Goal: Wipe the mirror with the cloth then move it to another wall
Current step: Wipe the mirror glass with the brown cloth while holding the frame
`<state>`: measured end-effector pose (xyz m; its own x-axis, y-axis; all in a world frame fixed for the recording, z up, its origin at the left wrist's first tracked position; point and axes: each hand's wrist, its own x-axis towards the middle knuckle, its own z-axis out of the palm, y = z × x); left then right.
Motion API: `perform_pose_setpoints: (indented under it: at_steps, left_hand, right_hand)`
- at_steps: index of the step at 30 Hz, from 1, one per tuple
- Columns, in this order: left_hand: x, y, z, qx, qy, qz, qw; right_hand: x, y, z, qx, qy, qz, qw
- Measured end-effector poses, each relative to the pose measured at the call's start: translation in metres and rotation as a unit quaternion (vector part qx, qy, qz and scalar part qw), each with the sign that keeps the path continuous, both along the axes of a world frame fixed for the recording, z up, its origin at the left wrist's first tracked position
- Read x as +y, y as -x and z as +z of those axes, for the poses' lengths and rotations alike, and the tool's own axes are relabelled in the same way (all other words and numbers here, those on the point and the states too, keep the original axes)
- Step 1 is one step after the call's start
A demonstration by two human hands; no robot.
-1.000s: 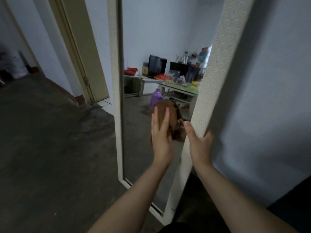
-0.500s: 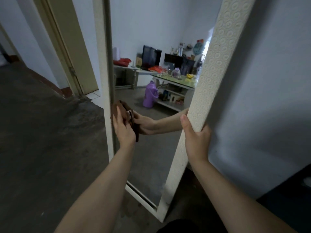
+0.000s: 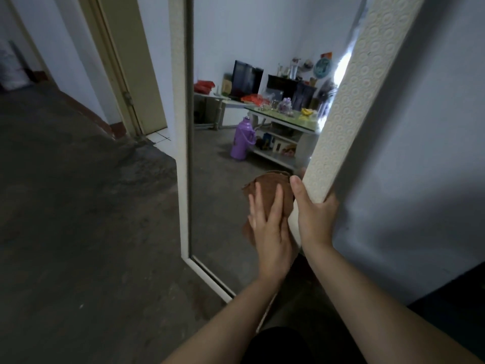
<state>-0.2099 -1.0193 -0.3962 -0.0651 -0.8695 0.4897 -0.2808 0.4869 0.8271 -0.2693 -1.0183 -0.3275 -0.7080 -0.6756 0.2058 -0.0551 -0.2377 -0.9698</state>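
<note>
One left hand (image 3: 271, 237), fingers (image 3: 277, 203) straight, presses cloth (image 3: 269, 187) to mirror (image 3: 220, 200); right hand (image 3: 313, 222) clamps frame (image 3: 349, 106).

Pretty dim room tbh. Bare grey concrete floor (image 3: 78, 232), blotchy and stained in places. Plain pale wall (image 3: 433, 153) on the right with soft shadows across it. Back left there's a cream door (image 3: 136, 61) standing open, a patch of white tiles (image 3: 160, 137) at its foot, and reddish-brown skirting (image 3: 86, 111) along the far wall.
</note>
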Motion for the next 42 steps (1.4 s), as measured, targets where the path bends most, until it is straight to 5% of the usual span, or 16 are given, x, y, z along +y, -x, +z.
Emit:
perform_pose_setpoints:
  at_steps: [9, 18, 28, 36, 42]
  left_hand:
    - [-0.092, -0.042, 0.021, 0.061, 0.013, 0.064, 0.996]
    - [-0.161, -0.099, -0.023, 0.016, -0.073, 0.17, 0.983]
    - [-0.071, -0.059, -0.075, 0.086, -0.176, 0.086, 0.977]
    - [0.022, -0.022, -0.095, -0.01, -0.072, -0.036, 0.997]
    - [-0.004, -0.024, -0.083, 0.002, -0.077, -0.003, 0.997]
  right_hand:
    - [-0.004, 0.004, -0.001, 0.004, -0.01, -0.001, 1.0]
    - [-0.007, 0.006, -0.007, 0.027, 0.008, -0.028, 0.999]
    - [0.006, 0.001, -0.033, -0.021, -0.044, 0.016, 0.999]
    - [0.019, -0.012, -0.074, -0.054, -0.094, 0.041, 0.993]
    - [0.015, -0.011, -0.075, -0.03, -0.105, 0.038, 0.993]
